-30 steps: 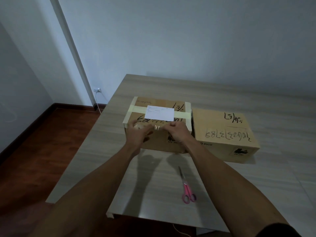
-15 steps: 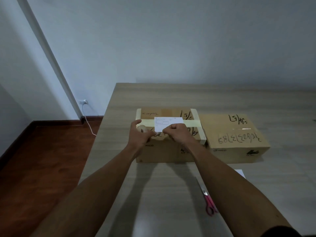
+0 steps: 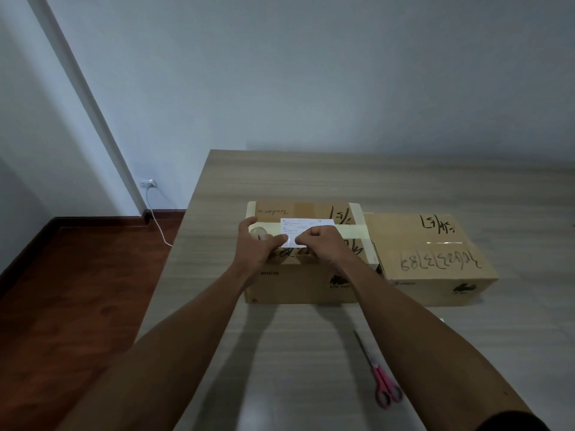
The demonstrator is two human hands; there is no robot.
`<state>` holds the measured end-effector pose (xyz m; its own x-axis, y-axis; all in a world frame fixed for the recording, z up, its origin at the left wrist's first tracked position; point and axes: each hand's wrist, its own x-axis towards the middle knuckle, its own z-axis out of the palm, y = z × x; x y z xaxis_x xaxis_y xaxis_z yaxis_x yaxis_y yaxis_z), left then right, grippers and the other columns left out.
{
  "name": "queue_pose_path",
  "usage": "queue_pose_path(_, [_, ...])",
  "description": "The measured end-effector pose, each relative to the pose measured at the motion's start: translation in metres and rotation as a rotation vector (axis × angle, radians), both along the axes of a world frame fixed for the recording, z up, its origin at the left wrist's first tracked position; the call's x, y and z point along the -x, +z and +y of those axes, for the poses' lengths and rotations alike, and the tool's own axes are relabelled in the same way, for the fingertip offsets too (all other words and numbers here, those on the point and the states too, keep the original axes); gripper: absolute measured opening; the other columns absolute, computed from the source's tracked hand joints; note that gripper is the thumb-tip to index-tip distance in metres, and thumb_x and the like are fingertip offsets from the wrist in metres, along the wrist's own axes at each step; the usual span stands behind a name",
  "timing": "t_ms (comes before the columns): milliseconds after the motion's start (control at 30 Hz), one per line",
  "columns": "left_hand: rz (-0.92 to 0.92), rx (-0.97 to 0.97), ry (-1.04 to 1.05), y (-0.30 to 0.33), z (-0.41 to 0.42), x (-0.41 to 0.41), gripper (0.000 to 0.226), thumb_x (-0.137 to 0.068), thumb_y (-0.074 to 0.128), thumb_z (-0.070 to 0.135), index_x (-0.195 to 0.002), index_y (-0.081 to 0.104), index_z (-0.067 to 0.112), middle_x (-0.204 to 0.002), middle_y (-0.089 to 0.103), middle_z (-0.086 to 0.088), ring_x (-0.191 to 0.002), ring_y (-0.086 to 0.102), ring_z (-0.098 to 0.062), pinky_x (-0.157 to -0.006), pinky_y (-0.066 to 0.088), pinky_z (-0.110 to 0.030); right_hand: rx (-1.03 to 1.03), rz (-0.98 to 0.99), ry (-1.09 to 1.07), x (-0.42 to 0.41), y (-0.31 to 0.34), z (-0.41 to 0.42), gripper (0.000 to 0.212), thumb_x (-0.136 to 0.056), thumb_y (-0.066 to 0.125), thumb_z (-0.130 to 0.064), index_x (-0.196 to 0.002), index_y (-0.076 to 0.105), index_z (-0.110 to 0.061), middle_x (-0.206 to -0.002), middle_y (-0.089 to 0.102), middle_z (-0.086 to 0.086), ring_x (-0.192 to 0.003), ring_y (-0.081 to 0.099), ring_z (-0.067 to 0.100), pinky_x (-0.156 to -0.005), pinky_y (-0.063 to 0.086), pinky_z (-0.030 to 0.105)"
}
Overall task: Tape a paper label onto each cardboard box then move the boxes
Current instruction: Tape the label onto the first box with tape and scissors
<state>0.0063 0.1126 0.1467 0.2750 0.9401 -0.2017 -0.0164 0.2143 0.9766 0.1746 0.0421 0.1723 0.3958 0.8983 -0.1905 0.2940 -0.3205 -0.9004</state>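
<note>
Two cardboard boxes stand side by side on the wooden table (image 3: pixel 311 353). The left box (image 3: pixel 298 284) has pale tape bands across its top and a white paper label (image 3: pixel 306 227) lying on it. My left hand (image 3: pixel 255 247) grips a roll of clear tape (image 3: pixel 259 234) on the box top, beside the label's left edge. My right hand (image 3: pixel 323 244) pinches the free end of the tape at the label's lower edge, fingers curled. The right box (image 3: pixel 435 259) carries black handwriting and no label.
Pink-handled scissors (image 3: pixel 384 387) lie on the table near my right forearm. A corner of white paper (image 3: pixel 441 320) peeks out by the right box. The table's left edge drops to a dark wood floor (image 3: pixel 62 306), with a wall socket and cable (image 3: pixel 152 194) beyond.
The view has swung so the boxes sit square in front of me. Both hands have moved up from the box's front edge to the label's lower edge.
</note>
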Motion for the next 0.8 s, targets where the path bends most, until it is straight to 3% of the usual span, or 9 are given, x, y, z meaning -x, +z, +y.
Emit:
queue_pose_path(200, [0.107, -0.077, 0.010, -0.003, 0.001, -0.005, 0.088, -0.071, 0.091, 0.006, -0.139, 0.040, 0.028, -0.123, 0.062, -0.012, -0.103, 0.069, -0.025, -0.089, 0.061, -0.049, 0.027, -0.020, 0.001, -0.003, -0.003, 0.005, 0.017, -0.086, 0.073, -0.018, -0.085, 0.077, -0.002, -0.079, 0.072, 0.000, -0.072, 0.064, 0.011, -0.073, 0.054, 0.034])
queue_pose_path(333, [0.181, -0.083, -0.005, 0.000, 0.003, -0.005, 0.085, -0.077, 0.087, 0.002, -0.144, 0.038, 0.021, -0.108, 0.064, -0.006, -0.086, 0.066, -0.013, -0.073, 0.061, -0.032, 0.071, -0.021, -0.005, -0.005, -0.010, 0.014, 0.028, -0.082, 0.075, -0.020, -0.084, 0.074, 0.008, -0.090, 0.076, 0.017, -0.081, 0.074, 0.026, -0.074, 0.059, 0.038])
queue_pose_path(400, [0.229, -0.093, 0.000, 0.001, 0.006, -0.005, 0.084, -0.077, 0.088, 0.005, -0.144, 0.038, 0.020, -0.117, 0.061, -0.008, -0.089, 0.065, -0.014, -0.069, 0.056, -0.025, 0.090, -0.044, 0.009, -0.004, -0.013, 0.019, 0.035, -0.081, 0.077, -0.024, -0.080, 0.072, 0.010, -0.086, 0.074, 0.023, -0.070, 0.072, 0.027, -0.068, 0.057, 0.033])
queue_pose_path(467, [0.282, -0.105, 0.011, 0.003, 0.009, -0.006, 0.084, -0.075, 0.090, 0.009, -0.142, 0.040, 0.021, -0.120, 0.059, -0.007, -0.096, 0.063, -0.018, -0.068, 0.052, -0.023, 0.106, -0.075, 0.010, -0.002, -0.014, 0.022, 0.031, -0.084, 0.078, -0.023, -0.077, 0.075, 0.007, -0.076, 0.075, 0.018, -0.059, 0.067, 0.021, -0.060, 0.050, 0.026])
queue_pose_path(600, [0.352, -0.097, 0.030, 0.004, 0.014, -0.011, 0.086, -0.072, 0.090, 0.009, -0.141, 0.039, 0.021, -0.116, 0.061, -0.006, -0.097, 0.063, -0.021, -0.074, 0.053, -0.029, 0.143, -0.166, 0.023, -0.002, -0.016, 0.031, 0.032, -0.082, 0.079, -0.019, -0.065, 0.071, 0.007, -0.065, 0.069, 0.020, -0.053, 0.055, 0.020, -0.060, 0.045, 0.030])
queue_pose_path(667, [0.395, -0.088, 0.043, 0.002, 0.015, -0.014, 0.086, -0.072, 0.089, 0.008, -0.140, 0.039, 0.021, -0.119, 0.059, -0.008, -0.102, 0.064, -0.025, -0.078, 0.056, -0.032, 0.179, -0.218, 0.039, -0.001, -0.017, 0.036, 0.036, -0.082, 0.079, -0.018, -0.055, 0.060, -0.003, -0.054, 0.058, 0.009, -0.048, 0.047, 0.017, -0.056, 0.040, 0.028])
queue_pose_path(800, [0.446, -0.069, 0.053, -0.001, 0.017, -0.018, 0.087, -0.069, 0.089, 0.006, -0.138, 0.039, 0.024, -0.119, 0.058, -0.009, -0.102, 0.066, -0.029, -0.086, 0.062, -0.044, 0.232, -0.268, 0.055, 0.001, -0.019, 0.042, 0.029, -0.081, 0.078, -0.021, -0.067, 0.057, -0.008, -0.061, 0.054, 0.004, -0.053, 0.048, 0.017, -0.053, 0.037, 0.027])
